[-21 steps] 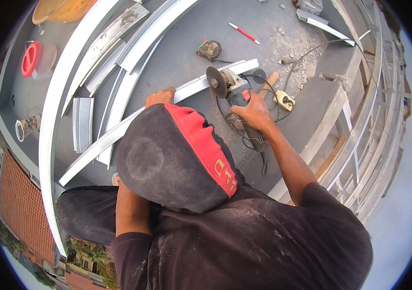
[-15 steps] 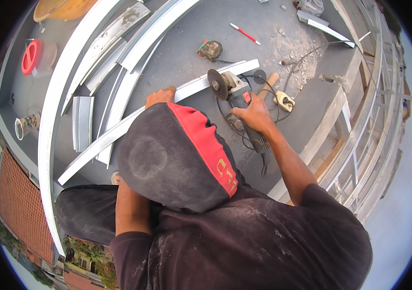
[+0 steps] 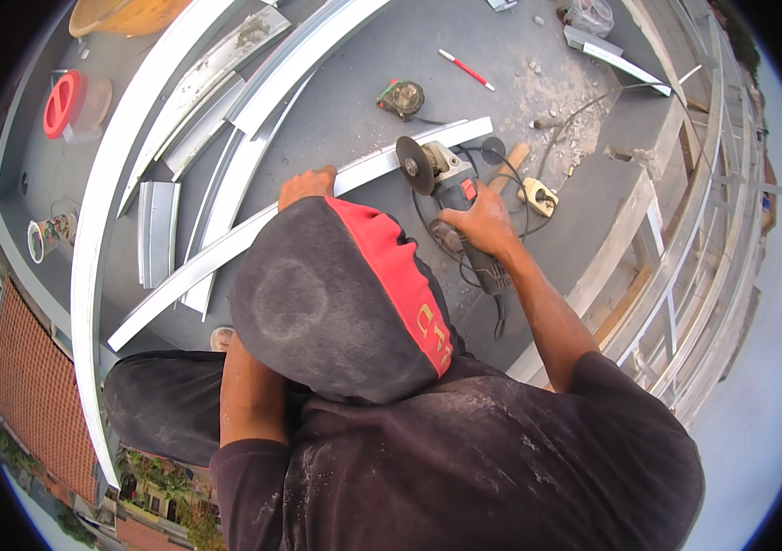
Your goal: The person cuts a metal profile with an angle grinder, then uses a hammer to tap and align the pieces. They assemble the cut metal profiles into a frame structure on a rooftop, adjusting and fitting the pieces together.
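My left hand (image 3: pixel 308 185) is closed on a long silver metal channel (image 3: pixel 368 170) lying slantwise across the floor. Part of that hand and forearm is hidden behind my raised knee in dark trousers with a red stripe. In my right hand (image 3: pixel 483 219) is an angle grinder (image 3: pixel 464 197), gripped round its dark body. The grinder's round disc (image 3: pixel 416 165) stands on edge beside the channel, near its far right end. Whether the disc touches the metal I cannot tell.
More metal channels (image 3: pixel 272 87) lie at the left. Ahead are a tape measure (image 3: pixel 401 98) and a red-and-white pencil (image 3: pixel 466 70). By the grinder are a wooden-handled tool (image 3: pixel 508 165), a cream power socket (image 3: pixel 538 196) and looped cable. Rubble (image 3: pixel 561 129) lies near a concrete ledge.
My view has shifted very slightly. Both hands, the angle grinder and the metal channel keep their places relative to one another.
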Tool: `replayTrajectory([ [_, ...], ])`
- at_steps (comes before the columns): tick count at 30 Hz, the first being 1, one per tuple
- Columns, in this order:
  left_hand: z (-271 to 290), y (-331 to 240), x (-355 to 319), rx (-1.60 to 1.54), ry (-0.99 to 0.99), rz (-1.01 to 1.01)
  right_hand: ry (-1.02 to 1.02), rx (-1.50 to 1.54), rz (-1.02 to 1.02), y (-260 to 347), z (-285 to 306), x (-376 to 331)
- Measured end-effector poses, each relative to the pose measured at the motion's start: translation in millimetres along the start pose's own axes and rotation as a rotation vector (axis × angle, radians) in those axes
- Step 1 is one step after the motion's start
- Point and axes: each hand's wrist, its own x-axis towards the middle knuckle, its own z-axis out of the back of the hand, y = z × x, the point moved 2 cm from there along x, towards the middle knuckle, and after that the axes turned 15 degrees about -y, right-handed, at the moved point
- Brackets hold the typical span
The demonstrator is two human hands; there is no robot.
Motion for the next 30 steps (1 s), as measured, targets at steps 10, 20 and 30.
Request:
replayTrajectory([
  [10,-4,-2,-10,-0.019,-0.048,0.006,-0.010,0.033,0.002,7,3,4],
  [20,11,-16,-4,-0.020,0.155,-0.075,0.036,0.167,-0.082,-14,-3,2],
  [30,-24,-4,-19,0.098,0.015,-0.003,0.007,0.209,-0.009,-13,16,-6],
])
